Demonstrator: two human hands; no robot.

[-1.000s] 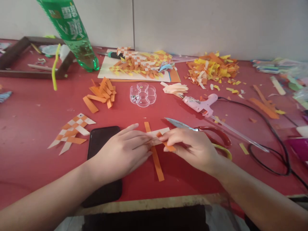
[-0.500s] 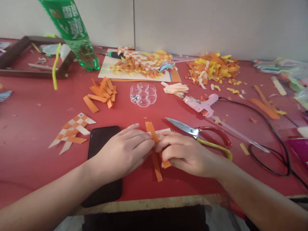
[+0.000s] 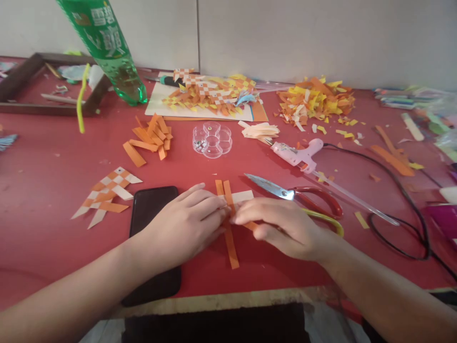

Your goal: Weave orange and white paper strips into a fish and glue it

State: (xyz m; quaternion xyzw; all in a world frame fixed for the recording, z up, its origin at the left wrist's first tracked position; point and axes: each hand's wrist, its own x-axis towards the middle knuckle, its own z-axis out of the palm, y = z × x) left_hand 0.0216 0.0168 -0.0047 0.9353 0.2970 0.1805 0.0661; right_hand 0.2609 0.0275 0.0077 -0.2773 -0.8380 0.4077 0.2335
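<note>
Two orange paper strips (image 3: pixel 231 245) cross a white paper strip (image 3: pixel 243 196) on the red table in front of me. My left hand (image 3: pixel 194 221) is closed over the crossing from the left, its fingertips on the strips and hiding part of them. From the right, my right hand (image 3: pixel 282 224) has its thumb and fingers around the slanting end of one orange strip. Just beyond that hand lie scissors (image 3: pixel 282 188), one handle partly covered. A black phone (image 3: pixel 153 209) rests under my left wrist. Further left lies a woven orange-and-white paper fish (image 3: pixel 112 188).
A pink glue gun (image 3: pixel 298 155) with a cable lies at right. Behind are a clear bead tray (image 3: pixel 213 140), orange strips (image 3: pixel 152 138), white strips (image 3: pixel 260 131), a scrap pile (image 3: pixel 317 100), woven fish (image 3: pixel 214 93), a green bottle (image 3: pixel 110 52) and a dark frame (image 3: pixel 39 108).
My right fingers have straightened somewhat and shifted a little. The orange strip's upper end has swung slightly right, lying beside the other one, and its lower end now points more to the right.
</note>
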